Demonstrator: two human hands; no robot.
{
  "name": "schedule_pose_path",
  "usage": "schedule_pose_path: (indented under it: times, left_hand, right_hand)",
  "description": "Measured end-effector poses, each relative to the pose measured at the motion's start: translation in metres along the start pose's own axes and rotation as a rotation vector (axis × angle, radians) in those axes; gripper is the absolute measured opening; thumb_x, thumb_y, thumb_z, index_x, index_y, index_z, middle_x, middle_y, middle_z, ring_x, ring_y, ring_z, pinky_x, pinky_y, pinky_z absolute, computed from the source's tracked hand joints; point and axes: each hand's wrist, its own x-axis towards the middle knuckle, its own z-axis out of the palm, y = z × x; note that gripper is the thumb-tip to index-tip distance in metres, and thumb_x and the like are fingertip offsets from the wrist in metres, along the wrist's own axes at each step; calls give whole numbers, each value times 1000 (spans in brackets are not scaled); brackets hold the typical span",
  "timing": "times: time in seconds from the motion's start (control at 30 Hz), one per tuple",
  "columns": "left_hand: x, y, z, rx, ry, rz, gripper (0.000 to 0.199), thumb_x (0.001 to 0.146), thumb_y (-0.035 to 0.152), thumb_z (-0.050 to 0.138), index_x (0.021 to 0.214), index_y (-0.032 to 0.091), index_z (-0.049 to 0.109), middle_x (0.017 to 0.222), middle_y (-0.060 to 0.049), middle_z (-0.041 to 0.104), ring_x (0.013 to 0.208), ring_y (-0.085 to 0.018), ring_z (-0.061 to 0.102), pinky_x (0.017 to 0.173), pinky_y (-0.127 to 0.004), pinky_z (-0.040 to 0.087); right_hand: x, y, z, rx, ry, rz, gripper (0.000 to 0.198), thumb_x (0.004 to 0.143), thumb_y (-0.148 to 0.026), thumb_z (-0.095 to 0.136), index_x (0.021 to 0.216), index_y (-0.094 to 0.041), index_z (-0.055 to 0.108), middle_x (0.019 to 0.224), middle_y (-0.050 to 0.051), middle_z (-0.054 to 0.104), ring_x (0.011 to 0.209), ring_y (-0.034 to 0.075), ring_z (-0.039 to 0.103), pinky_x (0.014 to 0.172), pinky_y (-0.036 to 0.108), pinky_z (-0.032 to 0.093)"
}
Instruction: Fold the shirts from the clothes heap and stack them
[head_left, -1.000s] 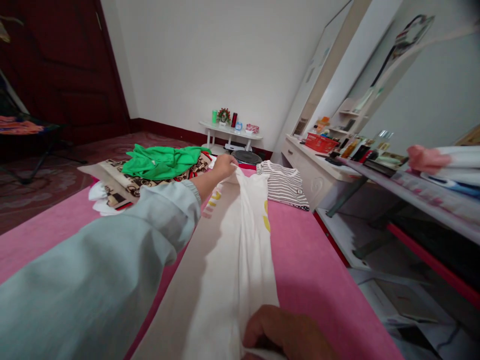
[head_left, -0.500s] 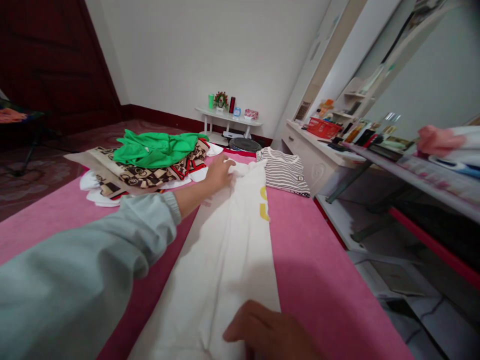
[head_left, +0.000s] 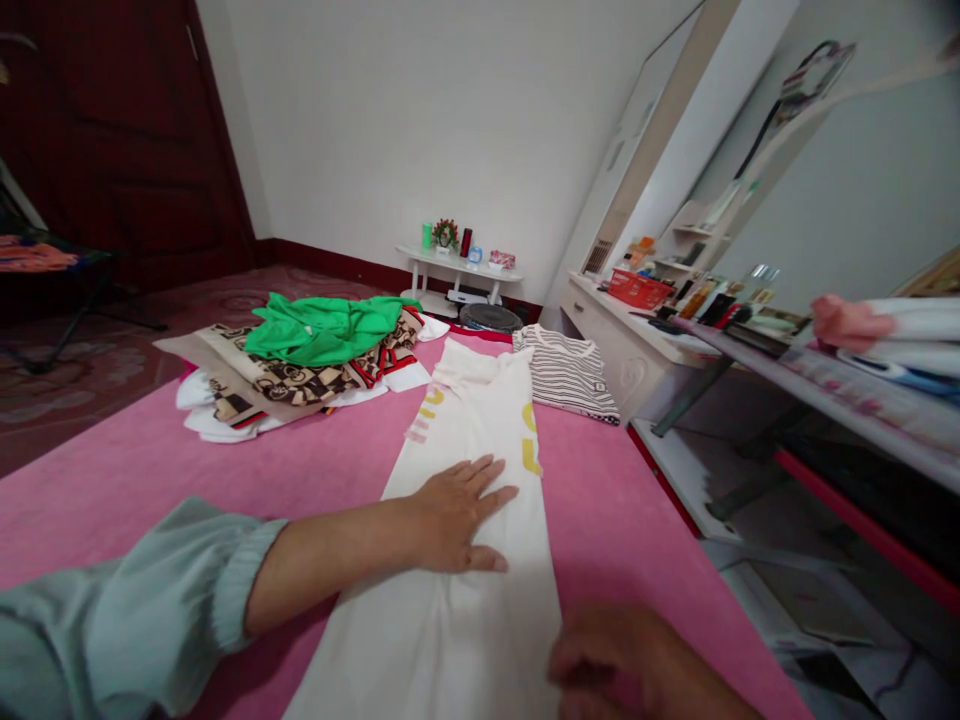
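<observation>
Left hand (head_left: pixel 454 515) shifts from far end to middle of long white, yellow-printed cloth garment (head_left: pixel 495 600), flat, gripping nothing; right hand (head_left: pixel 611 650) curled, grip unclear; black-striped white top (head_left: pixel 566 378) folded, crumpled bright-green cloth (head_left: pixel 326 330) unfolded.

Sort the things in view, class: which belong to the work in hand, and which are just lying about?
In the work:
left hand, spread on the white garment
right hand, near its edge
probably the striped top, heaped clothes

Lying about:
red basket
green container
patterned box
</observation>
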Motion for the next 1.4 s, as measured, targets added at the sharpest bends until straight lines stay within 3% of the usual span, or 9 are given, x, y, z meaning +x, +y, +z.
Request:
schedule_pose_path:
  times: [0.17, 0.3, 0.47, 0.6, 0.73, 0.87, 1.0, 1.17, 1.4]
  left_hand:
    - [33, -33, -4, 48, 146, -285, 75, 89, 66, 31, 147, 19, 32, 157, -14, 16, 145, -30, 10, 116, -48, 15]
    - [43, -46, 4, 65, 259, -317, 69, 91, 63, 30, 146, 22, 36, 156, -12, 21, 145, -30, 11, 116, -49, 13]
    - [40, -45, 6, 18, 283, -309, 68, 91, 63, 29, 146, 23, 36, 156, -11, 20, 145, -30, 11, 117, -48, 13]
    - [38, -43, 2, -32, 280, -312, 69, 90, 63, 30, 146, 23, 35, 157, -12, 18, 145, -30, 8, 117, -49, 12]
    - [38, -44, 0, -72, 258, -316, 70, 90, 63, 31, 147, 22, 34, 157, -12, 15, 145, -30, 4, 117, -50, 9]
    - [39, -46, -1, -104, 254, -313, 71, 90, 63, 32, 147, 21, 33, 157, -13, 12, 145, -30, 2, 117, -50, 7]
    - [40, -47, 1, -117, 258, -313, 72, 89, 63, 32, 147, 21, 33, 157, -13, 12, 145, -30, 1, 117, -51, 6]
    - [41, -45, 1, -107, 259, -314, 72, 89, 63, 33, 147, 20, 34, 157, -13, 14, 145, -30, 2, 117, -51, 6]
    - [39, -44, -1, -98, 253, -315, 71, 89, 62, 33, 147, 20, 34, 157, -14, 15, 145, -31, 4, 117, -51, 7]
  right_hand:
    - [108, 11, -28, 8, 325, -209, 14, 79, -21, 54, 84, -18, 67, 89, 5, 67, 81, 16, 61, 71, 25, 46]
    - [202, 33, -58, -48, 532, -285, 15, 76, -17, 54, 82, -17, 67, 88, 6, 66, 83, 17, 61, 73, 27, 47]
    - [304, 50, -105, -289, 752, -202, 27, 73, -11, 50, 91, -15, 69, 87, 6, 69, 76, 17, 61, 75, 30, 47]
    - [357, 53, -121, -445, 761, -34, 41, 75, -11, 49, 114, -15, 64, 95, 8, 71, 86, 20, 63, 79, 29, 45]
    - [382, 58, -120, -609, 629, 114, 53, 71, -21, 64, 124, -19, 58, 106, 11, 69, 97, 25, 63, 79, 30, 44]
    - [394, 69, -119, -662, 628, 217, 29, 74, -23, 59, 100, -13, 68, 97, 16, 69, 93, 28, 63, 76, 33, 45]
    - [397, 84, -108, -531, 800, 116, 39, 77, -15, 49, 113, -12, 62, 97, 14, 68, 92, 25, 63, 79, 32, 45]
    - [393, 81, -94, -438, 824, 3, 49, 70, -7, 50, 117, -9, 61, 115, 16, 63, 105, 25, 58, 90, 32, 44]
    - [415, 41, -79, -296, 629, -130, 23, 70, -8, 58, 87, -16, 71, 90, 6, 71, 87, 19, 64, 83, 28, 48]
